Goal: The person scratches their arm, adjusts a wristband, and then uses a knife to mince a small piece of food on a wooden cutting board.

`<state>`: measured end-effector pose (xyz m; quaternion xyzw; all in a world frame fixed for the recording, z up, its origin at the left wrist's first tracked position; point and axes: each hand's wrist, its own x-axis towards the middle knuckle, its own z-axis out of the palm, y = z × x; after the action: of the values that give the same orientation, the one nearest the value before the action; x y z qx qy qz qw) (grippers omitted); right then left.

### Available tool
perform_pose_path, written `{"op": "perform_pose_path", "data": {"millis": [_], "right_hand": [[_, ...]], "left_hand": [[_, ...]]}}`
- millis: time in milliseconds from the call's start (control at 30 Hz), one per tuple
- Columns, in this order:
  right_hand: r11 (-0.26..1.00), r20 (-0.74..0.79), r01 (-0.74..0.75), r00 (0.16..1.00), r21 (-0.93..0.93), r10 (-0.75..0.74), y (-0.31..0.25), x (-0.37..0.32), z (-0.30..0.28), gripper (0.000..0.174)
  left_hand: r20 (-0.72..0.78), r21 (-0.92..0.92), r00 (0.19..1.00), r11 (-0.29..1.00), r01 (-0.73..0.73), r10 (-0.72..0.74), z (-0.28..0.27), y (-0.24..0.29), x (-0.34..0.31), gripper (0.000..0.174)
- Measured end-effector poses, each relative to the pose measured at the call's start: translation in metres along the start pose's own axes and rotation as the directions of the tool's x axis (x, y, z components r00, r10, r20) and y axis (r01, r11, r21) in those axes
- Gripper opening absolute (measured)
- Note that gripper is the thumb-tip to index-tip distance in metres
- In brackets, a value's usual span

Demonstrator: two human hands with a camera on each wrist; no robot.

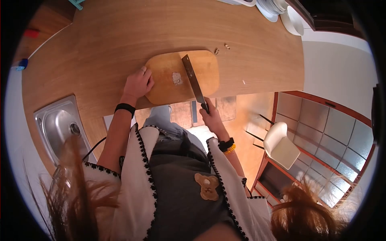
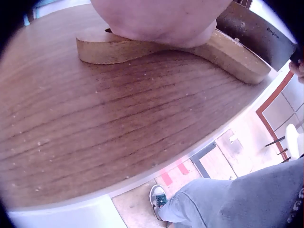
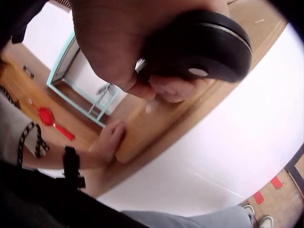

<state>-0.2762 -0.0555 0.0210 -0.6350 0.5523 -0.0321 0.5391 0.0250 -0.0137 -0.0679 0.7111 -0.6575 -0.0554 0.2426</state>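
A wooden cutting board (image 1: 163, 64) lies near the counter's front edge. My left hand (image 1: 138, 83) grips its left end, fingers curled at the edge; the left wrist view shows that hand (image 2: 161, 19) over the board's curved end, close to a hole. With my right hand (image 1: 212, 116) I hold a broad-bladed kitchen knife (image 1: 193, 78) by its black handle (image 3: 204, 45). The blade slants across the board, tip pointing away from me. Left of the blade sits a small patch of pale, finely chopped food (image 1: 177, 78), its kind too small to make out.
Two small brownish bits (image 1: 217, 51) lie beyond the board's far right corner, and a pale scrap (image 1: 243, 82) is further right. A steel sink (image 1: 60, 120) is at the left. Stacked dishes (image 1: 271, 9) stand at the back right; a white chair (image 1: 279, 144) is on the floor.
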Motion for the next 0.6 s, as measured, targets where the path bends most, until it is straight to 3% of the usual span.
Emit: {"op": "perform_pose_path", "data": {"millis": [67, 167, 233, 333, 400, 467, 600], "right_hand": [[0.974, -0.059, 0.052, 0.996, -0.220, -0.067, -0.026, 0.000, -0.008, 0.036], [0.948, -0.056, 0.062, 0.995, -0.313, -0.084, -0.056, -0.001, -0.009, 0.033], [0.950, -0.054, 0.072, 0.994, -0.305, -0.093, -0.069, -0.001, -0.004, 0.033], [0.956, -0.011, 0.099, 0.994, -0.276, -0.107, -0.069, 0.009, 0.011, 0.034], [0.960, 0.021, 0.123, 0.992, -0.251, -0.122, -0.065, 0.010, 0.021, 0.034], [0.930, -0.062, 0.186, 0.974, -0.318, -0.216, -0.062, 0.011, 0.032, 0.033], [0.928, -0.060, 0.153, 0.981, -0.340, -0.183, -0.063, 0.010, 0.036, 0.036]], "left_hand": [[0.009, 0.005, 1.000, 1.000, -0.003, 0.003, -0.001, -0.001, 0.002, 0.014], [0.030, 0.019, 0.999, 1.000, 0.015, -0.016, 0.000, 0.000, 0.003, 0.013], [0.119, 0.045, 0.990, 0.997, 0.066, -0.071, -0.001, -0.003, 0.001, 0.013], [0.046, -0.091, 0.999, 0.996, 0.021, -0.017, 0.000, -0.001, 0.000, 0.015], [0.077, -0.079, 0.997, 0.997, 0.023, -0.017, 0.001, -0.001, -0.001, 0.015], [0.102, -0.062, 0.995, 0.998, 0.016, -0.009, 0.001, -0.005, 0.001, 0.015], [0.035, -0.063, 0.999, 0.998, 0.003, -0.001, 0.002, -0.002, 0.001, 0.014]]}}
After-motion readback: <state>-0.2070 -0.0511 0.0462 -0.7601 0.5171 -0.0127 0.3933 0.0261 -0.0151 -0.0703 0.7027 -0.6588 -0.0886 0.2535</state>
